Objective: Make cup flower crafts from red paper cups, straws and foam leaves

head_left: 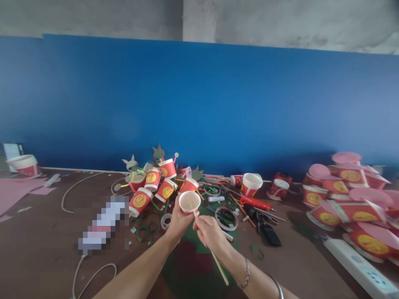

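My left hand (179, 220) is closed round a paper cup (190, 201), its white mouth tilted towards me. Just right of it, my right hand (211, 233) pinches a thin pale wooden stick (220, 270). One end of the stick comes out below that hand, and the upper end meets the cup's rim or side; whether it is fixed there I cannot tell. Behind the cup lies a heap of red paper cups (141, 201) with round yellow prints, some with grey-green paper animal heads (132, 163) and thin coloured arms.
Tape rolls (226, 219), a glue stick (216, 199), a red-orange tool (255, 202) and green paper scraps (145, 232) litter the table. Stacked cups with pink paper discs (349, 157) and a power strip (361, 265) stand right. A blue panel (218, 108) closes off the back.
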`<state>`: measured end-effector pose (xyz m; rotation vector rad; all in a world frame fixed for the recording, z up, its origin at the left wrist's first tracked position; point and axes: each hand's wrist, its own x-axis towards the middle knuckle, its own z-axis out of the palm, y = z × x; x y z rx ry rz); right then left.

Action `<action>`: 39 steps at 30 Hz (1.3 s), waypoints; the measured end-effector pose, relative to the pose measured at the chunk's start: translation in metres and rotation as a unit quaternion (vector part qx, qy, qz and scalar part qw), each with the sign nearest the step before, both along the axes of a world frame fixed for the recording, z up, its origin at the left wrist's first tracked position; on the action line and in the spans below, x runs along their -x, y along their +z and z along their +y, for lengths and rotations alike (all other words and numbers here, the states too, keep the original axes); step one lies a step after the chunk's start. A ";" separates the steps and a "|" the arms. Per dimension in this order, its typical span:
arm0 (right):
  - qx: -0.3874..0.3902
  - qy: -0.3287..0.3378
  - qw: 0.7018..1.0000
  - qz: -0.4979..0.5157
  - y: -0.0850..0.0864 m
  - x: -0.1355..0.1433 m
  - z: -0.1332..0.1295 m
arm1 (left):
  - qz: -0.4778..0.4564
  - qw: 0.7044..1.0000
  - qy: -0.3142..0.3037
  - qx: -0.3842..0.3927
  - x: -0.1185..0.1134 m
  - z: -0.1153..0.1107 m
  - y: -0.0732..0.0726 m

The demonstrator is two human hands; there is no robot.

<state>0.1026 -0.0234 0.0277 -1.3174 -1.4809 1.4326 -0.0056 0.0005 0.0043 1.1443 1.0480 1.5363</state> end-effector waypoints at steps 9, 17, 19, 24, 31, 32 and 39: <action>0.034 -0.003 0.976 0.215 -0.006 0.006 -0.003 | -0.029 0.999 0.015 -0.004 -0.002 -0.001 0.002; -0.095 -0.040 0.995 -0.015 -0.013 -0.001 0.005 | 0.018 0.998 0.035 -0.037 -0.002 0.001 -0.003; -0.063 -0.030 0.997 0.028 -0.013 0.000 0.004 | 0.012 0.999 0.035 -0.034 -0.002 0.001 -0.003; 0.051 0.022 0.983 0.178 -0.008 0.002 0.001 | -0.023 0.999 0.029 -0.033 -0.002 0.000 -0.003; -0.110 -0.031 0.993 -0.039 -0.009 -0.003 0.006 | 0.029 0.999 0.031 -0.034 -0.002 -0.001 -0.003; -0.116 -0.032 0.992 -0.039 -0.010 -0.003 0.006 | 0.032 0.998 0.032 -0.035 -0.002 -0.001 -0.003; 0.048 0.038 0.982 0.180 -0.008 0.000 0.001 | 0.002 0.998 0.038 -0.044 -0.002 0.000 -0.004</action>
